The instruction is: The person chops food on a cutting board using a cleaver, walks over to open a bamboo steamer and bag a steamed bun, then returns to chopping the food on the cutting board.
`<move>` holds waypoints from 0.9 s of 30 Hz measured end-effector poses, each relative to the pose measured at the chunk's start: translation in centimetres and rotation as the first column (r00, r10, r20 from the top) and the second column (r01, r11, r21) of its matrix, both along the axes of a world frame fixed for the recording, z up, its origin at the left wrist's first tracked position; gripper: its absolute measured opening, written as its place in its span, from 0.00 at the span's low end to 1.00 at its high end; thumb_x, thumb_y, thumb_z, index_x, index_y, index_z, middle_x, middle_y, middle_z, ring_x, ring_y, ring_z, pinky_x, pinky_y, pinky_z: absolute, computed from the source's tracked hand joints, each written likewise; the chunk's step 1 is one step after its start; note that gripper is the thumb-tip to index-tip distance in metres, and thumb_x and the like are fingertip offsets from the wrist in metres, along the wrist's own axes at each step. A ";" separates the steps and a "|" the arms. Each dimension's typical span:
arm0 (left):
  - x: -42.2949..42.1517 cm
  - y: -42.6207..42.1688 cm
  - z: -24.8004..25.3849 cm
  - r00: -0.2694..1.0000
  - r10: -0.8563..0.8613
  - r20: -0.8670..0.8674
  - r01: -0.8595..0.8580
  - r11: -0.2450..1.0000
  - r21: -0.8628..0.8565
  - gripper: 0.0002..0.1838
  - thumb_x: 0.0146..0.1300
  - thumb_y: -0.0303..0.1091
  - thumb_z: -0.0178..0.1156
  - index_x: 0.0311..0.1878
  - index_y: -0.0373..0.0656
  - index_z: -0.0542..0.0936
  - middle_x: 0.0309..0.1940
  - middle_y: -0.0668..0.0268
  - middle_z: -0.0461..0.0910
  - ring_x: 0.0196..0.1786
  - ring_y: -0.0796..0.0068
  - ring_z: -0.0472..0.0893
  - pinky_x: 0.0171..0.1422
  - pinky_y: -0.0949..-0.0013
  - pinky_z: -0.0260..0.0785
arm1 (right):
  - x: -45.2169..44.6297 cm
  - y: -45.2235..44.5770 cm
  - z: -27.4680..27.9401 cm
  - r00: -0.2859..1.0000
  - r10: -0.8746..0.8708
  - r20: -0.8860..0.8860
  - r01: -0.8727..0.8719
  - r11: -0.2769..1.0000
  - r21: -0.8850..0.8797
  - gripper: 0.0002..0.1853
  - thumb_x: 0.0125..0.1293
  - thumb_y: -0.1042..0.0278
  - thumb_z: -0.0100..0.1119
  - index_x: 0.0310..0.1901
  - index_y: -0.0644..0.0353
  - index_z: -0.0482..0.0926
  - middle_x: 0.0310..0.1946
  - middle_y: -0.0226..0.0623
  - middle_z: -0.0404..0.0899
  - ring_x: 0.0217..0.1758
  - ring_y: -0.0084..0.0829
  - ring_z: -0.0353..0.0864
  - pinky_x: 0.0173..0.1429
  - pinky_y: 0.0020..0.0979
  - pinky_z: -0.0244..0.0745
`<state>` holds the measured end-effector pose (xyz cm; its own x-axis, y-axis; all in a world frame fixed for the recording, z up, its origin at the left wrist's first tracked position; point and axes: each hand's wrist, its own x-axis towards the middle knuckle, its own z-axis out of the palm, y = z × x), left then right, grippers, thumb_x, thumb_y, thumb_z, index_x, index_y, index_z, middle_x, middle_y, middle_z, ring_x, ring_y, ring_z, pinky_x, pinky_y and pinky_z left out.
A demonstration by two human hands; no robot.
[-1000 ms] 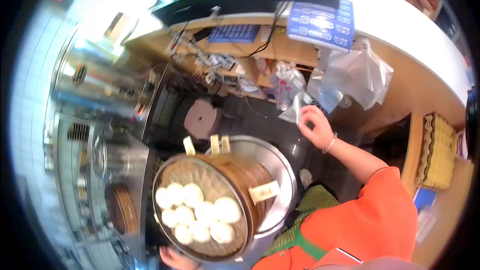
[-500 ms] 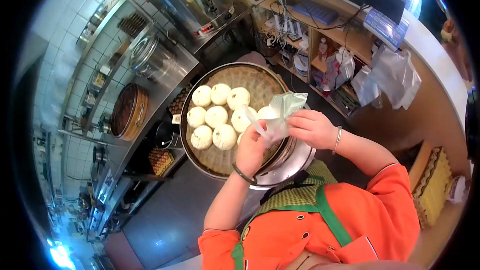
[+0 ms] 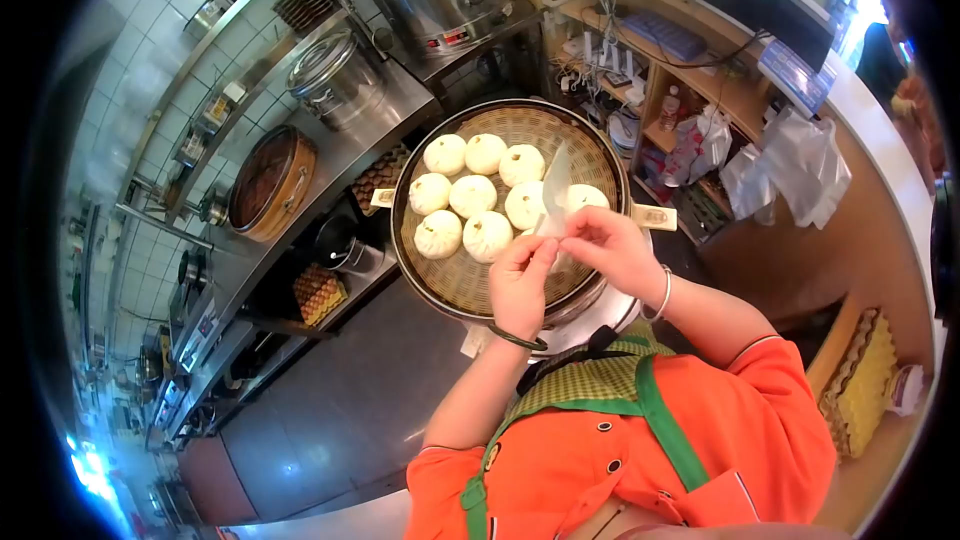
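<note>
Above the near side of a round bamboo steamer tray [image 3: 430, 295], both hands meet with pinched fingers. A small translucent plastic bag [image 3: 556, 185] stands up from between them. My left hand [image 3: 520, 285] is closed on the bag's lower edge from the left. From the right, my right hand [image 3: 617, 252] grips it by thumb and fingertips. Several white steamed buns [image 3: 472, 197] sit in rows on the woven tray, and a further bun [image 3: 586, 197] shows just behind the bag. Some buns are partly hidden by the hands and the bag.
At the left, a metal counter [image 3: 385, 125] holds a lidded steel pot [image 3: 335, 75] and another bamboo steamer [image 3: 272, 183]. Egg trays [image 3: 320, 293] lie on the shelf below. Plastic bags [image 3: 800, 160] hang from the wooden counter at the right.
The bag was spread sideways to the right; now it is a narrow upright strip. My hands have come closer together, fingertips near touching. The head view has shifted, showing more of the tray.
</note>
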<state>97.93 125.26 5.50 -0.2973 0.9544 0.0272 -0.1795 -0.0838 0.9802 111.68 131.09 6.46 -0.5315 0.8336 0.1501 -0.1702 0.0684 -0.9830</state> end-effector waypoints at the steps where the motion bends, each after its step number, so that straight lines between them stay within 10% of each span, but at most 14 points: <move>1: -0.1 -0.2 -0.2 1.000 0.012 0.000 -0.012 1.000 0.003 0.05 0.59 0.27 0.56 0.32 0.35 0.77 0.29 0.71 0.73 0.32 0.84 0.70 0.36 0.81 0.62 | 0.1 0.2 -0.3 1.000 0.012 0.000 -0.012 1.000 0.003 0.06 0.58 0.73 0.57 0.34 0.64 0.72 0.28 0.27 0.72 0.31 0.16 0.72 0.35 0.20 0.69; 7: -2.1 -1.5 1.4 0.567 -0.191 0.801 0.102 0.981 0.163 0.05 0.60 0.27 0.53 0.39 0.39 0.72 0.34 0.67 0.75 0.39 0.78 0.74 0.46 0.75 0.66 | 1.5 1.7 -1.1 0.977 -0.211 -0.034 0.183 0.907 -0.380 0.04 0.64 0.70 0.46 0.34 0.60 0.68 0.30 0.30 0.73 0.30 0.21 0.75 0.36 0.23 0.73; 9: -2.2 -1.8 0.4 0.529 -0.196 0.826 0.177 0.977 0.119 0.06 0.61 0.29 0.53 0.40 0.41 0.70 0.33 0.68 0.73 0.38 0.79 0.73 0.45 0.74 0.65 | 1.5 1.7 -0.3 0.964 -0.173 -0.200 0.034 0.830 -0.556 0.04 0.65 0.70 0.44 0.34 0.58 0.69 0.30 0.30 0.73 0.30 0.22 0.75 0.37 0.24 0.74; 11: -3.0 -1.3 -2.3 0.374 -0.676 0.635 0.450 0.731 0.513 0.08 0.58 0.28 0.55 0.40 0.43 0.69 0.32 0.69 0.73 0.34 0.78 0.71 0.41 0.75 0.65 | 1.4 1.7 1.3 0.863 -0.144 -0.485 -0.220 0.756 -0.617 0.03 0.64 0.71 0.45 0.34 0.58 0.69 0.31 0.29 0.74 0.32 0.22 0.75 0.39 0.25 0.74; 12: -3.2 -2.3 -0.8 0.658 -0.602 0.451 0.513 0.798 0.316 0.08 0.57 0.27 0.56 0.39 0.42 0.69 0.30 0.70 0.72 0.31 0.78 0.70 0.38 0.74 0.65 | 1.9 2.4 0.8 0.803 -0.038 -0.594 -0.389 0.722 -0.572 0.07 0.63 0.70 0.46 0.40 0.61 0.70 0.33 0.32 0.74 0.34 0.23 0.76 0.39 0.24 0.73; 13: -3.4 -2.7 1.2 0.658 -0.601 0.454 0.512 0.799 0.316 0.08 0.57 0.27 0.56 0.39 0.42 0.69 0.30 0.70 0.72 0.31 0.78 0.70 0.38 0.74 0.65 | 2.4 2.3 0.8 0.805 -0.038 -0.593 -0.388 0.721 -0.574 0.07 0.63 0.70 0.46 0.40 0.61 0.70 0.33 0.32 0.74 0.34 0.23 0.76 0.39 0.24 0.73; 15: -3.8 -3.2 4.3 0.677 -0.515 -0.526 0.553 0.827 -0.099 0.07 0.56 0.26 0.55 0.39 0.42 0.70 0.29 0.71 0.72 0.31 0.77 0.72 0.35 0.73 0.66 | 3.2 0.9 2.7 0.917 0.245 -0.315 -0.392 0.702 -0.595 0.09 0.63 0.70 0.46 0.42 0.65 0.71 0.33 0.32 0.75 0.34 0.22 0.75 0.38 0.23 0.72; 17: -4.5 -3.0 2.2 0.775 -0.421 -0.472 0.506 0.860 0.064 0.05 0.59 0.27 0.52 0.39 0.41 0.71 0.29 0.70 0.71 0.34 0.77 0.73 0.38 0.74 0.66 | 3.5 0.1 3.6 0.878 0.479 -0.018 -0.370 0.653 -0.661 0.12 0.64 0.71 0.44 0.46 0.63 0.72 0.32 0.30 0.75 0.33 0.19 0.74 0.36 0.23 0.71; 19: -4.2 -2.1 1.0 0.775 -0.497 0.389 0.342 0.849 0.404 0.05 0.61 0.29 0.50 0.39 0.40 0.71 0.32 0.69 0.72 0.36 0.76 0.74 0.41 0.74 0.66 | 3.5 0.3 6.2 0.502 0.818 0.280 -0.583 0.559 -0.590 0.09 0.59 0.69 0.49 0.38 0.64 0.74 0.29 0.35 0.76 0.30 0.25 0.76 0.34 0.28 0.71; 20: -3.4 -2.3 2.1 0.703 -0.522 0.483 0.368 0.848 0.382 0.06 0.63 0.32 0.49 0.38 0.39 0.71 0.34 0.69 0.72 0.37 0.77 0.73 0.43 0.72 0.67 | 2.8 0.1 6.0 0.502 0.819 0.277 -0.581 0.557 -0.594 0.09 0.59 0.69 0.49 0.38 0.64 0.74 0.29 0.35 0.76 0.30 0.25 0.76 0.34 0.28 0.71; 21: -3.5 -2.4 2.6 0.700 -0.522 0.487 0.368 0.848 0.381 0.06 0.63 0.32 0.49 0.38 0.39 0.71 0.34 0.69 0.72 0.37 0.77 0.73 0.43 0.72 0.67 | 1.9 -0.2 5.8 0.320 0.747 0.583 -0.839 0.509 -0.192 0.09 0.56 0.70 0.50 0.36 0.63 0.75 0.27 0.38 0.77 0.29 0.31 0.77 0.34 0.31 0.71; 22: -3.8 -2.5 2.9 0.760 -0.606 0.234 0.544 0.791 0.280 0.06 0.63 0.31 0.49 0.37 0.40 0.72 0.33 0.67 0.72 0.37 0.74 0.74 0.43 0.71 0.67 | 1.3 -0.3 5.5 0.249 0.491 0.835 -0.963 0.214 0.162 0.08 0.53 0.71 0.51 0.35 0.62 0.75 0.25 0.42 0.77 0.29 0.36 0.77 0.33 0.34 0.72; 25: -2.4 -1.7 4.5 0.512 -0.351 -0.784 0.805 0.514 0.295 0.04 0.56 0.31 0.54 0.32 0.41 0.72 0.29 0.62 0.71 0.33 0.67 0.73 0.37 0.71 0.65 | 0.9 -0.1 4.2 0.312 0.321 0.894 -0.927 0.308 0.213 0.07 0.48 0.71 0.53 0.28 0.63 0.74 0.26 0.46 0.77 0.30 0.44 0.76 0.34 0.37 0.72; 27: -1.0 -2.6 6.6 0.295 -0.145 -0.945 0.852 0.487 0.191 0.06 0.49 0.30 0.56 0.29 0.42 0.71 0.26 0.65 0.69 0.29 0.68 0.70 0.34 0.70 0.64 | 1.1 0.8 1.9 0.352 0.284 0.892 -0.908 0.335 0.252 0.06 0.47 0.70 0.54 0.27 0.63 0.75 0.25 0.43 0.76 0.30 0.43 0.77 0.33 0.37 0.72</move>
<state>96.95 122.63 12.10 0.7372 0.4847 0.4707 0.2997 -0.8589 0.4152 112.74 131.94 8.36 -0.9782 -0.0067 -0.2076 0.1011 0.8578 -0.5040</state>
